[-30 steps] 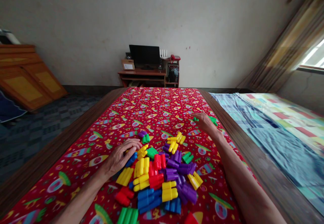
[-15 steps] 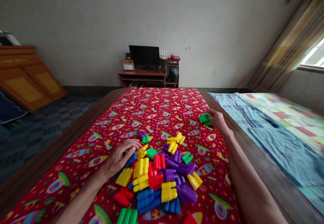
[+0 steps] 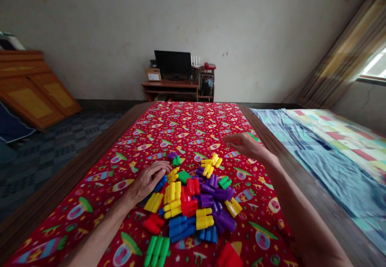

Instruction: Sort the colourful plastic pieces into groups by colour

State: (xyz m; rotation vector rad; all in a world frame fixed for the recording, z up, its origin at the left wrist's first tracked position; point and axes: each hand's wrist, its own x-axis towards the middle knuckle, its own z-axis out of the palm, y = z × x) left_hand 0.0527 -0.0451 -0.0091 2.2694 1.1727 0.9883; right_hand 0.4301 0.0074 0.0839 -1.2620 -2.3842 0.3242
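A pile of plastic building blocks in yellow, red, purple, blue and green lies on the red rocket-print cloth. My left hand rests palm down on the pile's left edge, its fingers lying over a blue block. My right hand hovers above the cloth to the right of the pile, fingers stretched out to the left and holding nothing. A bit of a green block shows just behind it near the table's right edge. A small yellow cluster sits below the right hand's fingertips.
The cloth covers a long wooden table. A bed with a patchwork sheet runs close along the right side. A desk with a monitor stands at the far wall, and a wooden cabinet leans at the left.
My right hand set a green block down near the table's right edge, let go, and has drawn back left toward the pile. The left hand has stayed put.
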